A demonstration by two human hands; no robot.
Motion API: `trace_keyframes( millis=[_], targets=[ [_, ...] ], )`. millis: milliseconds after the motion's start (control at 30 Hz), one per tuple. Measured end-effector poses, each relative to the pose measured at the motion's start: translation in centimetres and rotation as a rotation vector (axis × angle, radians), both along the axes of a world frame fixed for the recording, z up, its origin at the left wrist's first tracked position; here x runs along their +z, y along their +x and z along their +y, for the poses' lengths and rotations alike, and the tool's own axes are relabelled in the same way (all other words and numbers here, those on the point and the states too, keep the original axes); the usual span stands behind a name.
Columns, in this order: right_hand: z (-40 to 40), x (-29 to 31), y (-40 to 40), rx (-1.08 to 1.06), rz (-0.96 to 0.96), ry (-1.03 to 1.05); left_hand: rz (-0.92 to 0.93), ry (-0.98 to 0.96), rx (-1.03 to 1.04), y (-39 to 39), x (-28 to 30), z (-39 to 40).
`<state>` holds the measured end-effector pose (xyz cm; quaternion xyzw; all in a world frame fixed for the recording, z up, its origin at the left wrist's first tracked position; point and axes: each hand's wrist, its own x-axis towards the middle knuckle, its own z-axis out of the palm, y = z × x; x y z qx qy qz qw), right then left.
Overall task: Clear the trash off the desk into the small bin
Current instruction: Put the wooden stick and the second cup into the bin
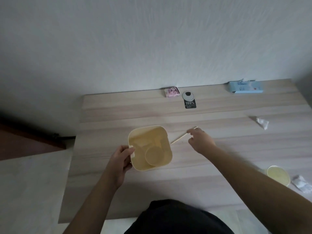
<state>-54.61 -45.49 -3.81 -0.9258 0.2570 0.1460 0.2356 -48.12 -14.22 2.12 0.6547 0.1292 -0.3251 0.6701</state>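
A small cream square bin (pixel 167 142) stands on the wooden desk (pixel 168 112), with a round paper cup (pixel 154 157) lying inside it. My left hand (pixel 122 157) grips the bin's left rim. My right hand (pixel 200 141) is just right of the bin and pinches a thin wooden stick (pixel 179 139) that slants down toward the bin. A crumpled white wrapper (pixel 260 122) lies at the right. A yellowish paper cup (pixel 278 174) and another crumpled wrapper (pixel 302 184) sit at the near right edge.
Along the back wall sit a pink packet (pixel 171 92), a round metal lid on a black card (pixel 189 99) and a blue tissue box (pixel 244 87). The desk's left edge drops to the floor (pixel 30 183).
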Motion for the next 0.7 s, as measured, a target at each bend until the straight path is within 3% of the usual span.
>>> trace_keyframes(
  millis=[233,700],
  targets=[
    [-2.6,-4.4,1.6,0.265,0.051,-0.290,-0.008,0.038,0.056,-1.0,0.2,-1.9],
    [-3.7,-5.7,0.0,0.396,0.044,-0.429,0.011,0.046,0.086,-1.4,0.2,-3.4]
  ],
)
